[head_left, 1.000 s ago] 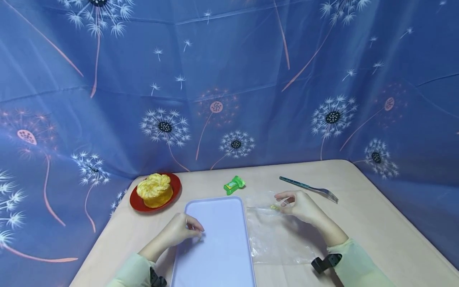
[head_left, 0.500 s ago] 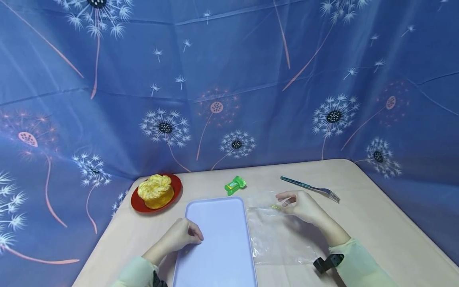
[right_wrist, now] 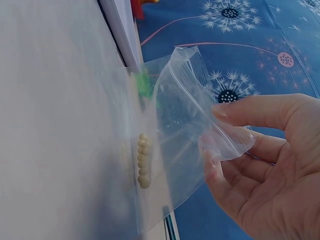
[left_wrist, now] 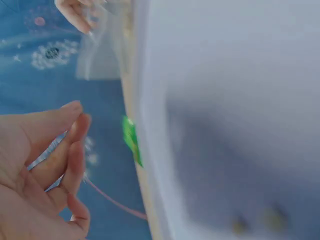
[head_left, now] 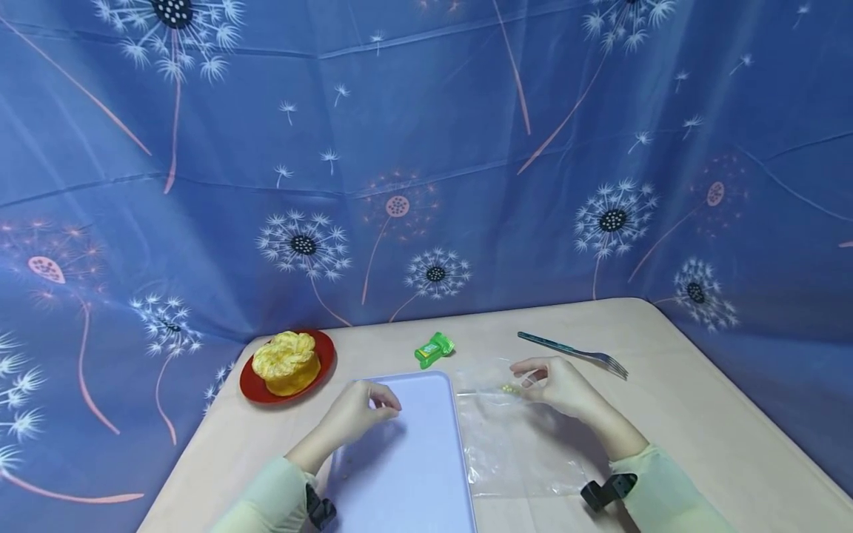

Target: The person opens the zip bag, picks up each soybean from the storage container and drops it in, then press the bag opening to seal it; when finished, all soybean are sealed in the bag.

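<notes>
My left hand is raised over the left part of the pale lilac tray. Thumb and index fingertips meet in a pinch in the left wrist view; a soybean between them would be hidden. Two blurred soybeans, one of them a yellowish bean, lie on the tray below. With thumb and fingers my right hand grips the mouth of a clear zip bag, lifting its edge so it gapes. A row of several pale yellow soybeans lies inside the bag, which is spread flat beside the tray.
A green wrapped snack lies behind the tray. Back left, a red plate bears a yellow bun. A fork lies at the back right, beyond the right hand. A blue dandelion-print cloth hangs behind the table.
My left hand came down to the tray, pinched where a small bean lay, then rose and moved right and away from me. That bean no longer shows there. My right hand stays at the bag.
</notes>
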Demonstrator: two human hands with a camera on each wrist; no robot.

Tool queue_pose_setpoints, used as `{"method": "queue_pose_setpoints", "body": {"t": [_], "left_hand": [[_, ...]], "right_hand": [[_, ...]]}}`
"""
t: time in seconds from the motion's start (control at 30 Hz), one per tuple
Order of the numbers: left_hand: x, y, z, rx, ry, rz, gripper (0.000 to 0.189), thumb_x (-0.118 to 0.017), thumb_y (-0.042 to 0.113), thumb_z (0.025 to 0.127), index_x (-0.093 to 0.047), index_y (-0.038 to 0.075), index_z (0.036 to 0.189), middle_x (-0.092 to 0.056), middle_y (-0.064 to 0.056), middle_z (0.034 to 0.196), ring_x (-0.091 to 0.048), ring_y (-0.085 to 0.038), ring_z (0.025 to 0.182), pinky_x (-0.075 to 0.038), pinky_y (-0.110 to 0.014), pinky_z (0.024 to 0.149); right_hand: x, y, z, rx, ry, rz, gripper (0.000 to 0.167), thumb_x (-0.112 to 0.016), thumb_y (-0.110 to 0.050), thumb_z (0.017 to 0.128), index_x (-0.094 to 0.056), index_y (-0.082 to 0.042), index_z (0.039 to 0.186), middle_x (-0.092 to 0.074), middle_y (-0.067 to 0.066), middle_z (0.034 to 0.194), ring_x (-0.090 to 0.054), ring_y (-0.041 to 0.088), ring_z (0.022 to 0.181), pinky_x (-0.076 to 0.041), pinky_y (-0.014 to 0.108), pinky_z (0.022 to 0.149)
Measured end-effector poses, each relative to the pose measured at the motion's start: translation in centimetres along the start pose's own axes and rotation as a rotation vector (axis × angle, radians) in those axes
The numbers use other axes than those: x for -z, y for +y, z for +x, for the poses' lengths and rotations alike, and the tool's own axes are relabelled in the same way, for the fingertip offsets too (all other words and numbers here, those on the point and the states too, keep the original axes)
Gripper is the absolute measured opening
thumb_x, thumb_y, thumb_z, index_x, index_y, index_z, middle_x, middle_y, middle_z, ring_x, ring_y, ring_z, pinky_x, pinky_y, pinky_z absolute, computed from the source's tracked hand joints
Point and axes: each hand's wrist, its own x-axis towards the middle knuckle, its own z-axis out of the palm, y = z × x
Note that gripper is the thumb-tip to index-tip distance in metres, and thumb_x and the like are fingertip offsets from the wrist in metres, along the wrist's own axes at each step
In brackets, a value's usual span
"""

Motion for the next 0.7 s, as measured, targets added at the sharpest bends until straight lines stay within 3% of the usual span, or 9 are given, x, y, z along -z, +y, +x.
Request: {"method": "queue_pose_setpoints", "body": {"t": [0.23,0.47,0.7], "left_hand": [[-2.2,3.9,4.7,-0.051,0.097,-0.053,0.001,-0.081,0.012,0.087,-0.08,0.013,0.087,-0.072,0.013,0.083,-0.061,-0.007,0.078,-0.05,-0.029,0.071],[-5.3,7.2,8.6,-0.083,0.116,-0.085,0.005,-0.081,0.01,0.086,-0.08,0.014,0.085,-0.073,0.011,0.083,-0.06,-0.002,0.074,-0.049,-0.024,0.068],[-8.0,8.4,11.4,-0.051,0.151,0.032,0.008,-0.082,0.012,0.086,-0.079,0.019,0.084,-0.071,0.011,0.078,-0.053,-0.001,0.064,-0.043,-0.02,0.055]], "right_hand": [[0.1,0.0,0.1,0.012,0.0,-0.002,0.042,-0.077,0.004,0.08,-0.071,0.003,0.122,-0.071,0.019,0.115,-0.067,0.024,0.092,-0.053,0.03,0.075],[0.1,0.1,0.1,0.027,0.004,-0.003,0.042,-0.079,0.003,0.079,-0.071,0.003,0.12,-0.072,0.019,0.112,-0.067,0.023,0.09,-0.054,0.029,0.072],[0.2,0.1,0.0,0.034,-0.005,-0.002,0.041,-0.078,0.002,0.081,-0.07,0.004,0.121,-0.072,0.019,0.112,-0.068,0.024,0.09,-0.054,0.03,0.072]]}}
